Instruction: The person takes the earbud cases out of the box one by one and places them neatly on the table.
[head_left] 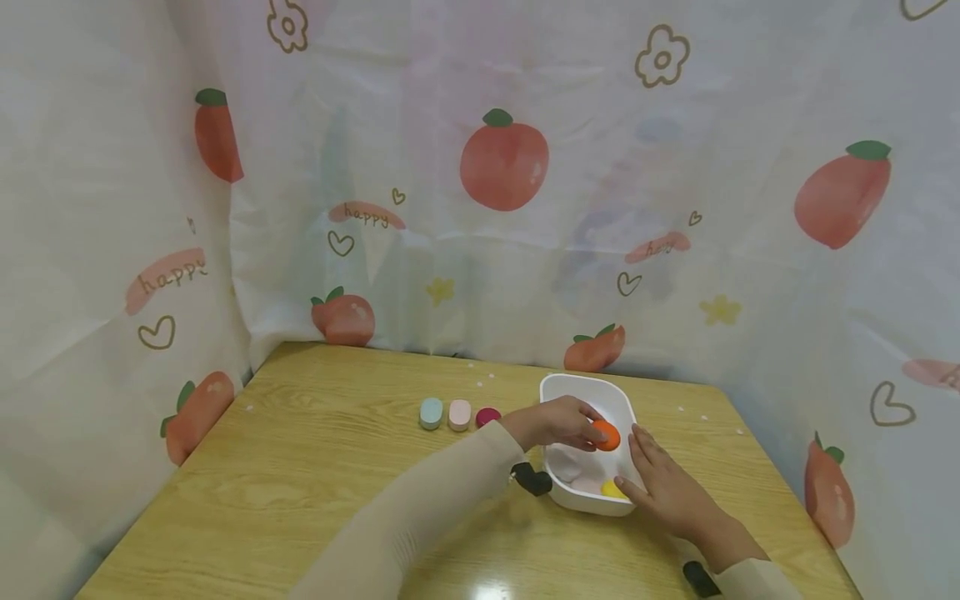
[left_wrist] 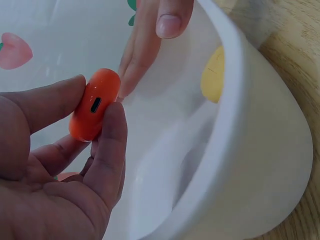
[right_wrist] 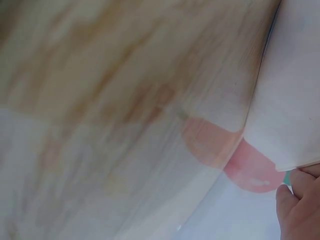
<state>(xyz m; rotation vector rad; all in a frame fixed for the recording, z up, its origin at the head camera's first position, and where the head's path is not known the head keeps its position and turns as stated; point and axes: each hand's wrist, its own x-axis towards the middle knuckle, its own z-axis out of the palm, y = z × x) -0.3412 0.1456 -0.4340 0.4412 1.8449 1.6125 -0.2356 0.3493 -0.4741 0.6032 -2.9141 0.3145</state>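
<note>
An orange earbud case [head_left: 606, 435] with a charging port is pinched between the thumb and fingers of my left hand [head_left: 562, 421], over the white plastic bin [head_left: 592, 505]. In the left wrist view the port of the case faces the camera. My right hand [head_left: 667, 487] rests against the bin's right rim, its fingers mostly straight and its thumb reaching over the edge. A yellow rounded item [left_wrist: 213, 75] lies inside the bin at the near end. Beside it are pale items [head_left: 566, 464], too blurred to identify.
Left of the bin, a mint case [head_left: 431, 413], a pale pink case [head_left: 460, 415] and a crimson case [head_left: 487, 416] stand in a row on the wooden table [head_left: 300, 467]. A fruit-printed curtain [head_left: 420, 150] hangs along the table's back and sides.
</note>
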